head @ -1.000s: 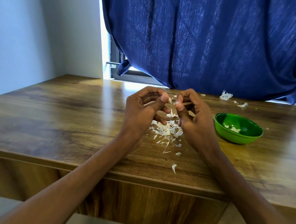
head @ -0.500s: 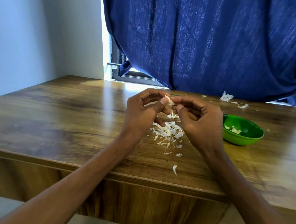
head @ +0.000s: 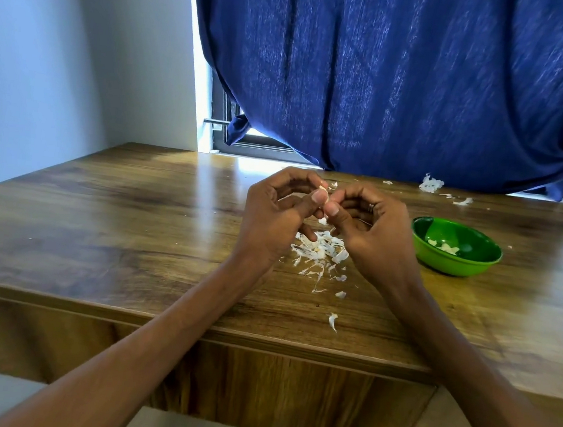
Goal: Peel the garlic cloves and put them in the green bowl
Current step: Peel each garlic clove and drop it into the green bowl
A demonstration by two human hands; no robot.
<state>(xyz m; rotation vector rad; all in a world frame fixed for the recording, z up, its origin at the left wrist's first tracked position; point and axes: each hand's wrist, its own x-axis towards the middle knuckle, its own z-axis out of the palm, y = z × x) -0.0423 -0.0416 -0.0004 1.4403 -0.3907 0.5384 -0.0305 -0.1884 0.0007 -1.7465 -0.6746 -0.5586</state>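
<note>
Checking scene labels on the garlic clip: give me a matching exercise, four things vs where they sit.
Things:
1. garlic clove
2. green bowl
3. pile of peels
4. blue curtain

Places:
A. hangs behind the table's far edge
B. on the table, right of the right hand
C. pinched between both hands' fingertips, left hand included
D. on the table below the hands

Pairs: 1-C, 2-B, 3-D, 4-A
</note>
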